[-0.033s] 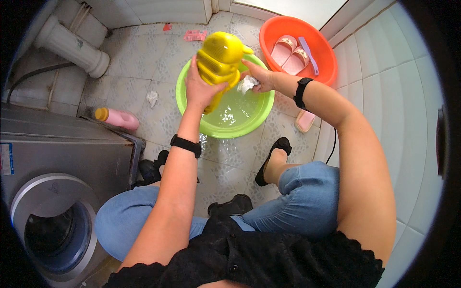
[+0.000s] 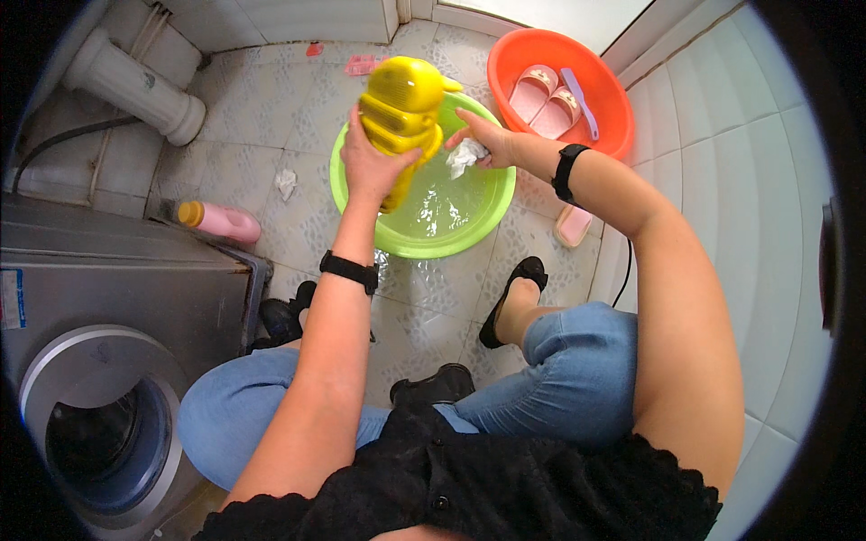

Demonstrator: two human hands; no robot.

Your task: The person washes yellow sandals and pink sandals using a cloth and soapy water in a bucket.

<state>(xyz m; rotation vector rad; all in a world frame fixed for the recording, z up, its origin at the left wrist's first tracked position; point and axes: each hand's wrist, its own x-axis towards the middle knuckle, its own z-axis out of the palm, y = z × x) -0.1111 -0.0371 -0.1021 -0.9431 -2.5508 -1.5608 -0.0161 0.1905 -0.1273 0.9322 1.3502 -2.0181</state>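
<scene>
My left hand [image 2: 373, 169] is closed round a shiny yellow slipper [image 2: 397, 101], with a ribbed sole facing up. It is held over the left side of a light green basin [image 2: 437, 248] with clear water in it. Above the basin's right side, my right hand [image 2: 494, 142] grips a crumpled white tissue [image 2: 465, 159] in its lower fingers. Its index finger points out towards the slipper, with a gap between them. The slipper's lower end is partly hidden behind my left hand.
At the back right, an orange basin [image 2: 622, 135] holds pink slippers [image 2: 552, 113] and a purple-handled brush [image 2: 579, 101]. A pink bottle [image 2: 219, 222] with an orange cap lies by the grey washing machine [image 2: 117, 270]. Crumpled paper [image 2: 285, 184] and pink scraps [image 2: 365, 65] lie on the tiles.
The yellow slipper has shifted a little left and up in my left hand. A wider gap now lies between it and my right hand, whose index finger is stretched out more.
</scene>
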